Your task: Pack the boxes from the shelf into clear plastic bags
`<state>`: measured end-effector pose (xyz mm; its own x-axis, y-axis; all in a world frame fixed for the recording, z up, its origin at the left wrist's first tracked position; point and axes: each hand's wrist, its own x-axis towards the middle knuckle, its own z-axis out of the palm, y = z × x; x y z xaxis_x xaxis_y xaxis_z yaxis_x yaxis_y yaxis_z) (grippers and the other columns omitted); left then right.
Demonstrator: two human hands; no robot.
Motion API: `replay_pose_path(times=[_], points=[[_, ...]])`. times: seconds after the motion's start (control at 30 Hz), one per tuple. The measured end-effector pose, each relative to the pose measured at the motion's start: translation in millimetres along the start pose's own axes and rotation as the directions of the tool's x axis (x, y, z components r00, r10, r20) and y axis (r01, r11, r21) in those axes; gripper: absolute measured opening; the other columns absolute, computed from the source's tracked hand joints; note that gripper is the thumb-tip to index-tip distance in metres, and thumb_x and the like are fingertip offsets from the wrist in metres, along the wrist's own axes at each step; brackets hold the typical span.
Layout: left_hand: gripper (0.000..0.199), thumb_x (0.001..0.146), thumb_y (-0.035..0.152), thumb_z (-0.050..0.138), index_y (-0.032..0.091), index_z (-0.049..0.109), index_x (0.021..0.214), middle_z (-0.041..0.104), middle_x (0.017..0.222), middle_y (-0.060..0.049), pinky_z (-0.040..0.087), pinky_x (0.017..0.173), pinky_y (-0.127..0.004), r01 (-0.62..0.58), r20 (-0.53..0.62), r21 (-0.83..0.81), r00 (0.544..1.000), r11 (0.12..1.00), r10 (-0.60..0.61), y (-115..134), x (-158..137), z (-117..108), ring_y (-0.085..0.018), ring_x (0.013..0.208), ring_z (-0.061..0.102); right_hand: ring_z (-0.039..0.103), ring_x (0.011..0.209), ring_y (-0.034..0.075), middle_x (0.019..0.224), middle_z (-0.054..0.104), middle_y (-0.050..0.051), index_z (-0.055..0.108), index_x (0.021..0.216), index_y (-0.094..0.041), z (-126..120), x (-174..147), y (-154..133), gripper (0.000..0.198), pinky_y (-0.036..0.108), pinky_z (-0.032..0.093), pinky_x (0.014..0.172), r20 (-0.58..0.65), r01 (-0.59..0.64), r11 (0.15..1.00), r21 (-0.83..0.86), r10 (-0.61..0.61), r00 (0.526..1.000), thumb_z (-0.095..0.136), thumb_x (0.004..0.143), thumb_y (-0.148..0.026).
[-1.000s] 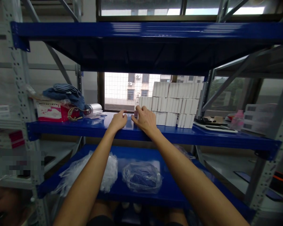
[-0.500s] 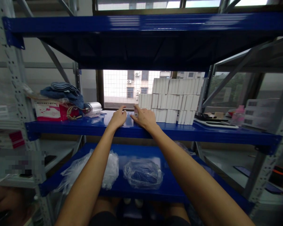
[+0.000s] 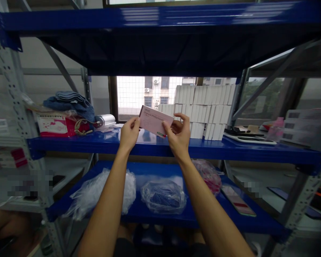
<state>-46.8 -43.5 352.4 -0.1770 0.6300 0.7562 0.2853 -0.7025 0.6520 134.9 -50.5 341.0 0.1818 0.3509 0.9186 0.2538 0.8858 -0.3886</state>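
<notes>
Both hands (image 3: 130, 135) (image 3: 179, 137), fingers spread earlier, now clamp them on 1 pink box (image 3: 155, 121).

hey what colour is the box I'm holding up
The box is pale pink with dark lettering, best seen in the head view.

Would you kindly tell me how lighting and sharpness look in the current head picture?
In the head view, daylight washes out the window; glare streaks the upper shelf's front edge, while its underside sits in deep shadow; the outer margins look soft; the pink box shows only partly legible print.
</notes>
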Motion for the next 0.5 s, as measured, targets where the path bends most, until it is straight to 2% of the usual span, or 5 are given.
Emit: replay_pose_path(times=[0.1, 0.2, 0.27, 0.37, 0.5], points=[[0.047, 0.089, 0.052, 0.065, 0.018, 0.068, 0.122, 0.077, 0.107, -0.009, 0.059, 0.071, -0.029, -0.019, -0.019, -0.153, 1.000, 0.988, 0.016, 19, -58, -4, -0.021, 0.084, 0.074, 0.073, 0.081, 0.021, 0.092, 0.072, 0.003, 0.038, 0.128, -0.028, -18, -38, -18, 0.052, 0.036, 0.060, 0.072, -0.133, -0.170, 0.976, 0.136, 0.188, 0.973, 0.067, 0.090, -0.049], [0.048, 0.081, 0.054, 0.075, 0.021, 0.072, 0.115, 0.078, 0.099, -0.008, 0.060, 0.069, -0.030, 0.155, 0.015, -0.190, 0.988, 0.970, -0.155, 20, -125, -7, -0.023, 0.080, 0.074, 0.069, 0.069, 0.018, 0.079, 0.069, -0.001, 0.049, 0.104, -0.028, -38, -86, -28, 0.040, 0.030, 0.056, 0.065, -0.304, -0.228, 0.941, 0.250, 0.299, 0.904, 0.076, 0.083, -0.048], [0.052, 0.077, 0.055, 0.078, 0.022, 0.072, 0.117, 0.078, 0.102, -0.009, 0.060, 0.068, -0.031, 0.264, 0.035, -0.220, 0.964, 0.939, -0.263, 7, -164, -7, -0.024, 0.082, 0.074, 0.063, 0.060, 0.014, 0.069, 0.064, -0.003, 0.051, 0.085, -0.025, -51, -118, -26, 0.038, 0.025, 0.051, 0.057, -0.321, -0.306, 0.914, 0.266, 0.384, 0.866, 0.082, 0.078, -0.047], [0.062, 0.078, 0.054, 0.078, 0.020, 0.068, 0.129, 0.078, 0.099, -0.009, 0.059, 0.064, -0.031, 0.430, 0.110, -0.220, 0.903, 0.876, -0.416, -22, -203, -6, -0.022, 0.075, 0.074, 0.057, 0.055, 0.012, 0.063, 0.059, -0.004, 0.052, 0.073, -0.023, -68, -165, -14, 0.041, 0.022, 0.045, 0.051, -0.125, -0.526, 0.810, 0.261, 0.568, 0.813, 0.085, 0.074, -0.048], [0.067, 0.080, 0.060, 0.074, 0.014, 0.066, 0.128, 0.078, 0.081, -0.008, 0.059, 0.061, -0.030, 0.604, 0.126, -0.135, 0.797, 0.786, -0.591, -52, -229, -4, -0.021, 0.067, 0.073, 0.065, 0.065, 0.017, 0.073, 0.070, 0.001, 0.057, 0.079, -0.021, -86, -212, 3, 0.042, 0.026, 0.051, 0.059, 0.175, -0.764, 0.590, 0.262, 0.750, 0.638, 0.086, 0.073, -0.051]])
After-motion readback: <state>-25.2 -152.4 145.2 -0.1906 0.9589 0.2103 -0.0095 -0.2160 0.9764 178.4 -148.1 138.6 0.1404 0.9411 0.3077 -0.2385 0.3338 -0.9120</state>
